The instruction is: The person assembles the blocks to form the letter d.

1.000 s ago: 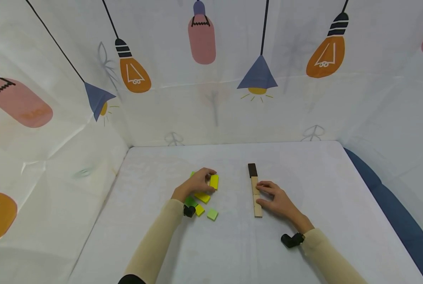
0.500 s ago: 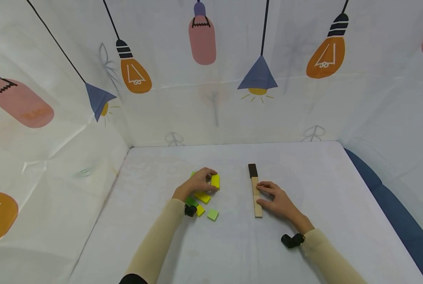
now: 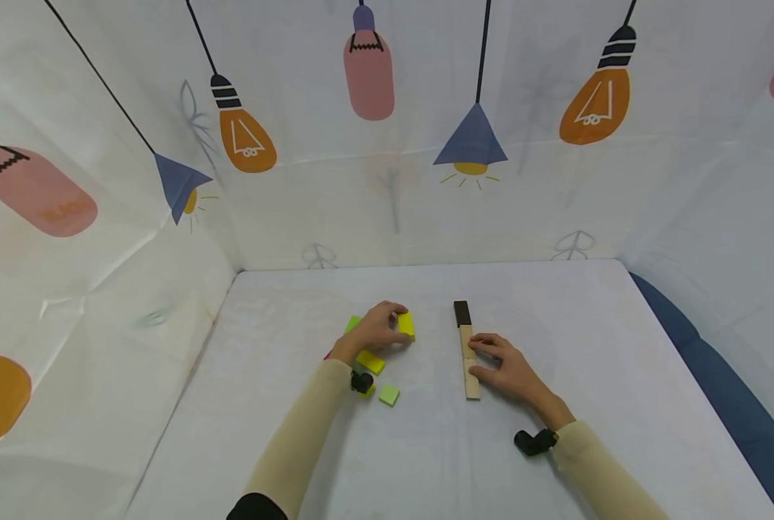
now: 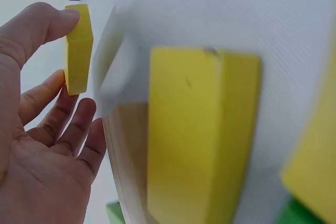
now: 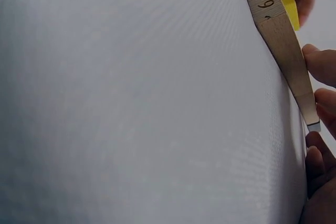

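In the head view my left hand (image 3: 375,332) pinches a yellow block (image 3: 406,326) between thumb and fingers. The left wrist view shows the same block (image 4: 79,51), with the thumb on one end and a fingertip near the other. My right hand (image 3: 507,368) rests beside a straight row made of a dark block (image 3: 462,313) and pale wooden blocks (image 3: 472,386). Its thumb and fingertips touch the row's right side, without curling round it. In the right wrist view a wooden block (image 5: 281,40) has marks like "66" on its end.
Loose blocks lie around my left wrist: yellow (image 3: 370,362), light green (image 3: 389,394) and green (image 3: 352,323), partly covered by the arm. A plain wooden piece (image 4: 128,150) stands close to a yellow one. White table (image 3: 556,303) meets a printed curtain (image 3: 413,209) behind.
My left hand has moved right and slightly away from me with the yellow block, toward the row. My right hand and the row have stayed in place.
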### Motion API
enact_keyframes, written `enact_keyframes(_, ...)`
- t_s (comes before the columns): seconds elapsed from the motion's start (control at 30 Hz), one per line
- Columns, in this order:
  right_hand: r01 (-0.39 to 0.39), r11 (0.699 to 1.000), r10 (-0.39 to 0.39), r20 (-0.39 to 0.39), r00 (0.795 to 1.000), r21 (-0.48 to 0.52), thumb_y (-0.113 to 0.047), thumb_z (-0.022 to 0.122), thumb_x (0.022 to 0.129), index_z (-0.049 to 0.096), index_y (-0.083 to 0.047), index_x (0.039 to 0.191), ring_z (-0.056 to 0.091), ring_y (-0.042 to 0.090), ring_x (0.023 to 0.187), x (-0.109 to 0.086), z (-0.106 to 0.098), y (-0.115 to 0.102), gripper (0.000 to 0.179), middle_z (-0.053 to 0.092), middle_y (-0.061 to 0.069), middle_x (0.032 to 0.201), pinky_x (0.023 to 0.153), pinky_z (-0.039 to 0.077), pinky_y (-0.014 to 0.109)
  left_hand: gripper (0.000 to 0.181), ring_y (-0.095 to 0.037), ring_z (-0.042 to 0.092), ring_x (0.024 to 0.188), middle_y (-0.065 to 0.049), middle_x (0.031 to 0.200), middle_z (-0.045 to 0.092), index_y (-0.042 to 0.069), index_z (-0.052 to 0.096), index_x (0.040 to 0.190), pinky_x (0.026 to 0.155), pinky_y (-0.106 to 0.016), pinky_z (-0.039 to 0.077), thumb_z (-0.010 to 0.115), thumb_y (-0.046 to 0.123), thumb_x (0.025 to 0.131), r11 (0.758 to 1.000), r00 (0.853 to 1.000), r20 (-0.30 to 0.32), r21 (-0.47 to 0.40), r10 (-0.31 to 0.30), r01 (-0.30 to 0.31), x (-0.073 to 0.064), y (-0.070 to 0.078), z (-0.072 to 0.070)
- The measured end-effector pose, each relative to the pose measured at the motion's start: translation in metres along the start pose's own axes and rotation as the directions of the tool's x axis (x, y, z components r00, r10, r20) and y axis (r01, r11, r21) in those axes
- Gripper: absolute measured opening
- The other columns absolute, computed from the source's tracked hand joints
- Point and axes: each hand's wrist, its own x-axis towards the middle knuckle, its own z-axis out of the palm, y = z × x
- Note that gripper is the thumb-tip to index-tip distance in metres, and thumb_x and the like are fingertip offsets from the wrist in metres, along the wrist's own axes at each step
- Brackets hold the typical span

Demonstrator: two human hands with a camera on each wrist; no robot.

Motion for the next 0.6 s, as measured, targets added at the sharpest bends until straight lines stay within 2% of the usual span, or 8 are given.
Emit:
enact_keyframes(0.27,0.013,1.0,-0.013,-0.016,1.0,-0.011,-0.016,0.083,0.087,0.069,0.0,0.13,0.055,0.043,0.131,0.0,0.0,-0.001,0.048,0.061,0.017,0.137,0.103,0.047,0.062,0.063,-0.028,0.054,0.124,-0.012,0.137,0.058,0.01,0.057,0.143,0.11,-0.043,0.046,0.078,0.032,0.087,0.999,0.999,-0.02,-0.044,0.025,-0.026,0.014,0.015,0.006)
enact_keyframes(0.4,-0.012,1.0,0.012,0.0,1.0,-0.002,-0.018,0.082,0.087,0.069,-0.001,0.131,0.054,0.041,0.133,0.0,0.0,-0.001,0.05,0.06,0.016,0.139,0.105,0.046,0.061,0.063,-0.028,0.055,0.124,-0.012,0.138,0.059,0.01,0.056,0.144,0.109,-0.043,0.047,0.077,0.032,0.088,0.998,0.998,-0.038,-0.052,0.043,-0.045,0.022,0.019,0.01)
enact_keyframes(0.6,-0.021,1.0,0.021,0.01,1.0,0.006,-0.018,0.082,0.087,0.068,0.0,0.132,0.053,0.04,0.134,0.002,-0.001,-0.001,0.05,0.06,0.016,0.14,0.107,0.046,0.061,0.068,-0.029,0.057,0.126,-0.013,0.145,0.057,0.007,0.053,0.147,0.11,-0.043,0.048,0.078,0.029,0.088,0.993,0.991,-0.126,-0.103,0.036,-0.049,0.034,0.024,0.019)
